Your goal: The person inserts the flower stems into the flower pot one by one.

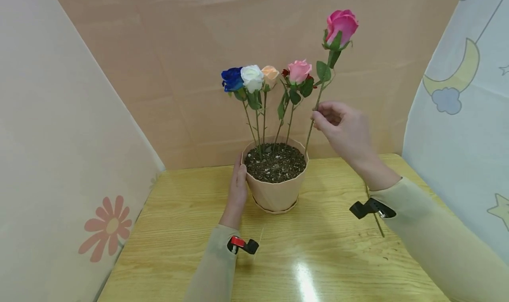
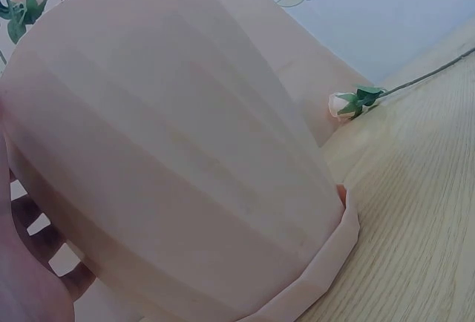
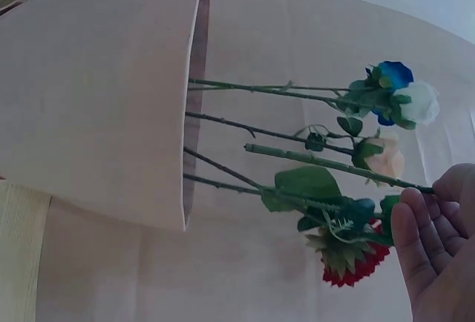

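A deep pink rose [image 1: 342, 27] stands high at the right in the head view. My right hand [image 1: 346, 127] pinches its stem between thumb and fingers. In the right wrist view the stem's cut lower end [image 3: 256, 149] hangs free, apart from the pot's rim. My left hand [image 1: 237, 185] holds the left side of the peach flowerpot [image 1: 274, 193], thumb near the rim, other fingers partly hidden behind it. In the pot's dark soil [image 1: 274, 165] stand a blue rose [image 1: 231, 79], a white rose [image 1: 252, 78], a peach rose [image 1: 270, 75], a light pink rose [image 1: 299, 71] and a red flower [image 3: 356, 266].
A saucer [image 1: 275, 211] sits under the pot on the wooden table [image 1: 191, 213]. At the right lies a pale rose [image 2: 343, 105], its stem [image 1: 378, 224] partly under my right arm. Cloth walls stand behind and on both sides.
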The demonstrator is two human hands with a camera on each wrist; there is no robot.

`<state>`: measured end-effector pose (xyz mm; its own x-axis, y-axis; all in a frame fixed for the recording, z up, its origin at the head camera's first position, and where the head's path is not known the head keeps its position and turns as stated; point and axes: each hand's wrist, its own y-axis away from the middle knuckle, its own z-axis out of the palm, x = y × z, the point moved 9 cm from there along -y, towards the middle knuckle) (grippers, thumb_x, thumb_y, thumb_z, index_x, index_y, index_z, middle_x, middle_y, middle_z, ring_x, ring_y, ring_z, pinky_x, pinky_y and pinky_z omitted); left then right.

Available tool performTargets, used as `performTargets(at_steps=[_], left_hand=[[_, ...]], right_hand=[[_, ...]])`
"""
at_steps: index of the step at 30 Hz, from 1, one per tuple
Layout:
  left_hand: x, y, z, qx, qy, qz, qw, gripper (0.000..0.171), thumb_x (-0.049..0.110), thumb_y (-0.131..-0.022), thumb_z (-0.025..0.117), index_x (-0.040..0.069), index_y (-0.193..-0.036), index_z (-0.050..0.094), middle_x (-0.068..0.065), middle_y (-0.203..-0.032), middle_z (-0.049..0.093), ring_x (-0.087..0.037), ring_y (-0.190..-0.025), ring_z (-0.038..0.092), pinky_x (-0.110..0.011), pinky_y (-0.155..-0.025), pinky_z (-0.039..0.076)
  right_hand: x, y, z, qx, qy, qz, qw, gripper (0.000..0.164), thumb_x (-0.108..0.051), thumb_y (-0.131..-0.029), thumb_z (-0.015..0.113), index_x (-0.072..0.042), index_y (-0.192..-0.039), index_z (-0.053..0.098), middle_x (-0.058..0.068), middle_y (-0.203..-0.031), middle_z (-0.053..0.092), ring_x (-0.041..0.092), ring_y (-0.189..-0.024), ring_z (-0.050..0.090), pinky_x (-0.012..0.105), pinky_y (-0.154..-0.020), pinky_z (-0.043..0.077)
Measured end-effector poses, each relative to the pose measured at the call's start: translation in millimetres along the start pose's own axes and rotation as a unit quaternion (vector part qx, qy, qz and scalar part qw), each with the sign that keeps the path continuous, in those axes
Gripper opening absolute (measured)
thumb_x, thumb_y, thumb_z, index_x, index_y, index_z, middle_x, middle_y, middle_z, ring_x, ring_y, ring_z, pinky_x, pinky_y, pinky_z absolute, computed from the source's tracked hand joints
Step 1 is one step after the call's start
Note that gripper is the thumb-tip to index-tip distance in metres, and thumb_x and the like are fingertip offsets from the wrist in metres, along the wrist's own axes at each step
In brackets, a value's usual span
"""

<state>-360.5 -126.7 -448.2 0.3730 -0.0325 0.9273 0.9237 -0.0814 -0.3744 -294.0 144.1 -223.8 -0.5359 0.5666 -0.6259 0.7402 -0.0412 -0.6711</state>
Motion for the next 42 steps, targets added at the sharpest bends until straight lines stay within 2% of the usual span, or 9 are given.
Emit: performTargets(at_steps=[6, 11, 19, 23, 42], left_hand=[[-0.1, 0.0, 1.0, -0.005, -0.01, 0.0, 0.9999, 0.063, 0.042, -0.122, 0.028, 0.018, -0.179, 0.017, -0.005, -0.184, 0.016, -0.028, -0.169, 0.011, -0.056, -0.134, 0.013], [-1.3, 0.2, 0.3, 0.0, -0.012, -0.003, 0.9999, 0.062, 0.041, -0.122, 0.028, 0.018, -0.179, 0.018, -0.005, -0.183, 0.017, -0.029, -0.169, 0.012, -0.056, -0.134, 0.014], [-1.2, -1.3, -0.2, 0.0, 0.001, -0.003, 1.0, 0.06, 0.034, -0.122, 0.028, 0.015, -0.178, 0.019, -0.01, -0.183, 0.018, -0.03, -0.168, 0.014, -0.056, -0.134, 0.014], [-2.2, -1.7, -0.9, 0.003, 0.001, -0.002, 1.0, 0.061, 0.035, -0.122, 0.028, 0.014, -0.178, 0.02, -0.011, -0.183, 0.019, -0.03, -0.168, 0.015, -0.056, -0.134, 0.014], [-1.6, -0.8, 0.6, -0.002, -0.011, -0.002, 0.9999, 0.063, 0.038, -0.122, 0.028, 0.014, -0.179, 0.018, -0.015, -0.183, 0.017, -0.032, -0.168, 0.014, -0.059, -0.133, 0.015]], right_hand=[[3, -4, 25, -0.011, -0.002, -0.009, 1.0, 0.018, -0.016, -0.107, 0.074, -0.001, -0.114, 0.08, 0.011, -0.099, 0.08, 0.007, -0.081, 0.07, 0.016, -0.076, 0.054], [8, -7, 46, -0.023, 0.008, -0.009, 1.0, 0.02, -0.017, -0.108, 0.073, 0.0, -0.117, 0.08, 0.011, -0.102, 0.079, 0.017, -0.086, 0.072, 0.018, -0.078, 0.053], [14, -10, 83, -0.054, 0.016, -0.004, 0.998, 0.02, -0.016, -0.109, 0.073, 0.0, -0.119, 0.079, 0.012, -0.106, 0.08, 0.026, -0.093, 0.074, 0.039, -0.084, 0.059], [17, -8, 98, -0.06, 0.019, -0.002, 0.998, 0.019, -0.015, -0.108, 0.073, 0.0, -0.118, 0.08, 0.012, -0.105, 0.08, 0.026, -0.091, 0.074, 0.044, -0.083, 0.06], [30, 1, 129, -0.073, 0.059, -0.03, 0.995, 0.018, -0.014, -0.107, 0.075, -0.001, -0.117, 0.082, 0.013, -0.103, 0.082, 0.029, -0.09, 0.078, 0.048, -0.081, 0.063]])
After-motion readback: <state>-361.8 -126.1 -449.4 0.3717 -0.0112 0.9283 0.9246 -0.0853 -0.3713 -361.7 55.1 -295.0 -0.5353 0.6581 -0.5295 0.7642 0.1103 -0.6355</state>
